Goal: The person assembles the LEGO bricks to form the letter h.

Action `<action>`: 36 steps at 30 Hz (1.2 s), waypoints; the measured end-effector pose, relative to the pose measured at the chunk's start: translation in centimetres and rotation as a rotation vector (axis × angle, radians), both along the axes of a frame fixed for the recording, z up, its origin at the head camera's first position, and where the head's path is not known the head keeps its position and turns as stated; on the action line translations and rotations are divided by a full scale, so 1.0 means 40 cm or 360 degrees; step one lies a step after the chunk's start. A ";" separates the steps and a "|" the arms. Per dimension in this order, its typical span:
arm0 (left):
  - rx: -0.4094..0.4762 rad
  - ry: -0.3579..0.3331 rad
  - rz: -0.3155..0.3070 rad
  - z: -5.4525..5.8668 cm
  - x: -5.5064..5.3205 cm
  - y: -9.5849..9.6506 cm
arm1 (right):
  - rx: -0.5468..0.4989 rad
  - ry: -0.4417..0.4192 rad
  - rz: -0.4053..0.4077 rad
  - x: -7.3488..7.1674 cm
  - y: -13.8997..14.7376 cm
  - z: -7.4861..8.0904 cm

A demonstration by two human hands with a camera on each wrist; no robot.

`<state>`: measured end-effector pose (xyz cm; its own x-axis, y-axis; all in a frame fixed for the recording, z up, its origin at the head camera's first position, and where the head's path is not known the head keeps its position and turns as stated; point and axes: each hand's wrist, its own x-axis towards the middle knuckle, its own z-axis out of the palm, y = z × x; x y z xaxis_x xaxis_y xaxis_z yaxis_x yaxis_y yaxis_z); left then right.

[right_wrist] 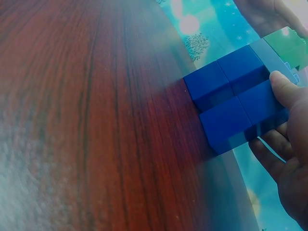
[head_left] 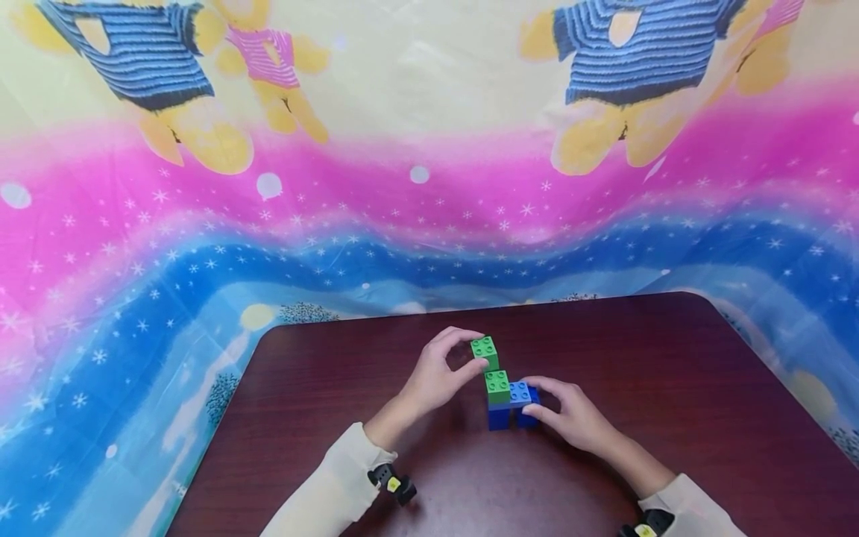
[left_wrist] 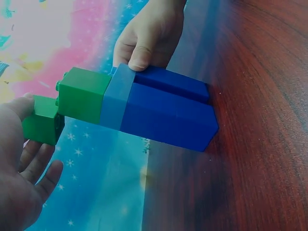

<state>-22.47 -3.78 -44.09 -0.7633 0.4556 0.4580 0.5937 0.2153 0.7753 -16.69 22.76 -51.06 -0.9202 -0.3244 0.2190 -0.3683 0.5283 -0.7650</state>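
My left hand pinches a small green building brick with studs between thumb and fingers. Right beside it, a second green brick sits on the left end of a light blue brick. That light blue brick spans two upright columns of dark blue bricks, which stand on the table with a narrow gap between them. From the other side, my right hand grips the top of the right-hand column, its thumb at the light blue brick. In the left wrist view the held green brick overlaps the edge of the mounted one.
The dark red wood-grain table has rounded far corners. Behind it hangs a cloth backdrop printed with bears and snowflakes. A black band with a small device is strapped at the left sleeve, another at the right.
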 end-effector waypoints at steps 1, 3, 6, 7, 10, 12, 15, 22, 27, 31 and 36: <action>0.0000 0.0007 0.0005 0.001 0.001 0.000 | 0.0001 -0.0002 -0.0001 0.000 0.000 0.000; -0.0003 0.0022 0.0007 0.003 0.003 0.001 | 0.0004 -0.0001 -0.0004 0.001 -0.001 -0.001; -0.0037 0.0028 -0.0009 0.005 0.008 0.002 | 0.0005 -0.0003 -0.0006 0.002 0.000 -0.003; -0.0047 0.0027 -0.0018 0.006 0.011 0.002 | 0.0005 -0.0003 -0.0006 0.002 0.000 -0.003; -0.0065 0.0009 -0.0043 0.008 0.020 0.003 | -0.0002 -0.0002 -0.0004 0.002 0.000 -0.004; -0.0070 0.0002 -0.0058 0.009 0.026 0.005 | -0.0010 -0.0007 0.0005 0.002 0.000 -0.004; -0.0072 -0.0004 -0.0093 0.010 0.034 0.008 | -0.0022 -0.0009 0.0015 0.003 0.000 -0.003; -0.0093 -0.0082 -0.0176 0.006 0.048 0.011 | -0.0018 0.0001 0.0008 0.003 -0.001 -0.001; -0.0098 -0.0094 -0.0195 0.002 0.051 0.013 | -0.0027 -0.0001 0.0013 0.002 -0.001 -0.003; -0.0126 -0.0076 -0.0201 -0.002 0.052 0.015 | -0.0017 0.0002 0.0006 0.001 -0.001 -0.003; -0.0141 -0.0082 -0.0198 -0.005 0.054 0.016 | -0.0021 -0.0007 0.0004 0.001 -0.001 -0.001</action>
<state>-20.33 -3.14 -44.29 -0.7201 0.5849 0.3732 0.5798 0.2119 0.7867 -16.65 22.71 -51.09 -0.9204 -0.3240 0.2190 -0.3661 0.5173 -0.7735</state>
